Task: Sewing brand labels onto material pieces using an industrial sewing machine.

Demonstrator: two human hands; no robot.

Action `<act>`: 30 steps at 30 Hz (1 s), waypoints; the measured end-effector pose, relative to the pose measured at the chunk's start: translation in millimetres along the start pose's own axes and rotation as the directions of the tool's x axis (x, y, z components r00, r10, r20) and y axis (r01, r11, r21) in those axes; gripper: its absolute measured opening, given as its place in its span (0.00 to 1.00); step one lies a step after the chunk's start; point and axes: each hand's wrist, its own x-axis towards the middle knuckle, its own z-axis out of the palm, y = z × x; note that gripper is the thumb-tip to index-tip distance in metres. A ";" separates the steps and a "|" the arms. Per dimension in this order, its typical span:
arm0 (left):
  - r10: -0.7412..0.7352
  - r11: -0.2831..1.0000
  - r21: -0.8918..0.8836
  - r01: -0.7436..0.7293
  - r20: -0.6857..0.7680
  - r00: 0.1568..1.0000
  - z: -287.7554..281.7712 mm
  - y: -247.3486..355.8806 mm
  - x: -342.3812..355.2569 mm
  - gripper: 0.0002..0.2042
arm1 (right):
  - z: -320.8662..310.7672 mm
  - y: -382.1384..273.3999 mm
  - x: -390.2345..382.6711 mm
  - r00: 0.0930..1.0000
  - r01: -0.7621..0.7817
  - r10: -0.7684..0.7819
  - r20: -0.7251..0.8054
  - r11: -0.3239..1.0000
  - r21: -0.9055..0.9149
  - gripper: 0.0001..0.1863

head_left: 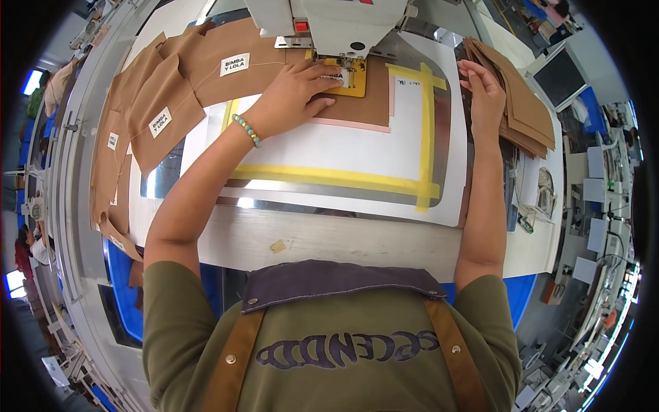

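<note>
My left hand (292, 101) lies with fingers spread on a brown fabric piece (358, 113) under the sewing machine head (329, 26), its fingertips at a yellow plate (356, 82) and white label around the presser foot. The piece sits within a pink-edged cutout on a white template sheet (329, 152) framed with yellow tape. My right hand (483, 96) is raised at the sheet's right edge, beside a stack of brown pieces (519, 103), its fingertips curled together; what they hold, if anything, is too small to make out.
Brown pieces with white labels (177, 79) are spread along the table's (322, 240) left side. Blue bins (123, 281) sit below the near edge. A dark screen (557, 75) stands beyond the stack. Other people (49, 89) are at far left, among workstations.
</note>
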 end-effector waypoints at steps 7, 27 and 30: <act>-0.017 1.000 -0.004 0.017 -0.007 1.000 2.0 -2.9 2.1 0.19 | 0.2 3.5 0.9 1.000 0.000 0.000 0.023 1.000 0.006 0.14; -0.126 0.990 -0.063 0.127 0.019 0.992 -19.6 -62.7 -32.1 0.32 | 43.6 -39.8 -35.3 0.833 0.419 -0.285 0.474 0.885 -0.205 0.14; -0.130 0.981 -0.140 0.136 0.050 0.990 -27.0 -73.9 -36.5 0.33 | 65.4 -42.9 -55.4 0.735 0.580 -0.286 0.615 0.736 -0.350 0.17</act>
